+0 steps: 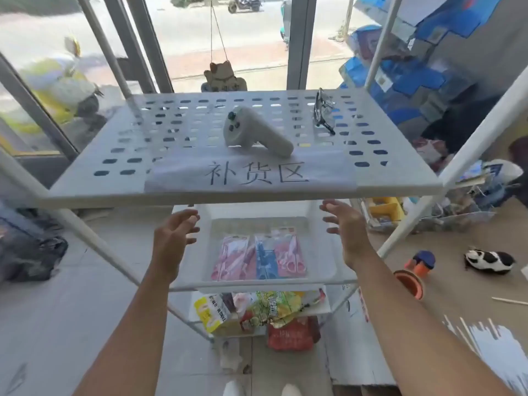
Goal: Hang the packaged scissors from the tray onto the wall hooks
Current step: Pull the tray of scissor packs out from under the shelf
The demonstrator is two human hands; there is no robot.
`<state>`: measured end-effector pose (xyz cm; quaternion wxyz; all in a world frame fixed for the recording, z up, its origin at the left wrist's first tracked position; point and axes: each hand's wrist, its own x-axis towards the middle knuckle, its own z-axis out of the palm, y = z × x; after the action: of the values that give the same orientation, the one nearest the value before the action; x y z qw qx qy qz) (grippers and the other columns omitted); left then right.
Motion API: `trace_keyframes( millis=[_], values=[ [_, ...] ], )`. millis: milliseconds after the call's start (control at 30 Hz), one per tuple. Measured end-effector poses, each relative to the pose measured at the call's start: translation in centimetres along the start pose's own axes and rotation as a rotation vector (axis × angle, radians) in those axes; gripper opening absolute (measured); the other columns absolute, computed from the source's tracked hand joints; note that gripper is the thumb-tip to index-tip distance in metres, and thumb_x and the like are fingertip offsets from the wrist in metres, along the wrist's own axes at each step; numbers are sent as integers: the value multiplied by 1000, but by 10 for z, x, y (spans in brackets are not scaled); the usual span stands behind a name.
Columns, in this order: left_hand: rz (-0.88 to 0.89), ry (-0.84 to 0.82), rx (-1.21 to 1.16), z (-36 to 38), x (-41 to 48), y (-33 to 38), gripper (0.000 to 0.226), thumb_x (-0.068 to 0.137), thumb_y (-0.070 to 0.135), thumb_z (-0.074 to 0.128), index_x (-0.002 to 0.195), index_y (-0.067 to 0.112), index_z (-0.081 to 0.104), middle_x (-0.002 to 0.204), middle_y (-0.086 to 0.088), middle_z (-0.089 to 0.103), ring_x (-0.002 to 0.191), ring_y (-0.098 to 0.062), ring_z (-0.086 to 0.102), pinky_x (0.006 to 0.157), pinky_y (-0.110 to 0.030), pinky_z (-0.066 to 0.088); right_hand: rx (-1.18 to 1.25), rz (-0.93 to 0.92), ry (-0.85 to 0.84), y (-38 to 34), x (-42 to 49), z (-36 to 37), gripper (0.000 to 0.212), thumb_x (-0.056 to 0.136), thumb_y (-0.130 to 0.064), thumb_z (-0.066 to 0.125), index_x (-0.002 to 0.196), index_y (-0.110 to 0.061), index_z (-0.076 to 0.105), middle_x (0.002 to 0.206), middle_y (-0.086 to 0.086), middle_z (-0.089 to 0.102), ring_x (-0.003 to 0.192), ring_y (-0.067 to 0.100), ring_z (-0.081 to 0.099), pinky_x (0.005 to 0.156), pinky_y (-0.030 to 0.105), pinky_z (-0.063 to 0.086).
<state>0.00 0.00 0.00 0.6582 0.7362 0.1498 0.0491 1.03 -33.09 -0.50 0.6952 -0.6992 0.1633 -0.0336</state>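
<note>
A clear plastic tray (258, 211) rests on the middle level of a white rack. Flat in it lie three packaged scissors: a pink pack (233, 257) on the left, a blue one (265, 260) in the middle, a pink one (290, 258) on the right. My left hand (174, 234) hovers by the tray's left side, fingers spread and holding nothing. My right hand (347, 228) is held by the tray's right side, also spread and empty. Neither hand touches the tray as far as I can see. No wall hooks are in view.
The rack's perforated top shelf (120, 144) carries a white controller (257, 132), black glasses (323, 112) and a paper sign (251, 174). Snack packets (263, 310) fill the bottom level. On the floor at right are a black-and-white toy (488, 260), an orange pot (410, 282) and boxes.
</note>
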Motion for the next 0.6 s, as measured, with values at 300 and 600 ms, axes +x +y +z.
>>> trace_keyframes(
  millis=[300,600],
  values=[
    [-98,61,289,-6,44,-24,30,96,13,58,125,15,63,121,-9,61,104,-27,58,88,-37,46,-144,136,128,36,42,6,40,99,-16,51,138,-11,56,128,8,61,112,26,56,83,31,41],
    [-326,-55,241,-13,68,-35,48,97,-1,49,143,12,47,124,-18,59,84,-29,59,56,-32,46,-260,334,52,45,49,1,35,103,-9,43,132,-24,57,94,3,61,65,12,50,46,19,37]
  ],
)
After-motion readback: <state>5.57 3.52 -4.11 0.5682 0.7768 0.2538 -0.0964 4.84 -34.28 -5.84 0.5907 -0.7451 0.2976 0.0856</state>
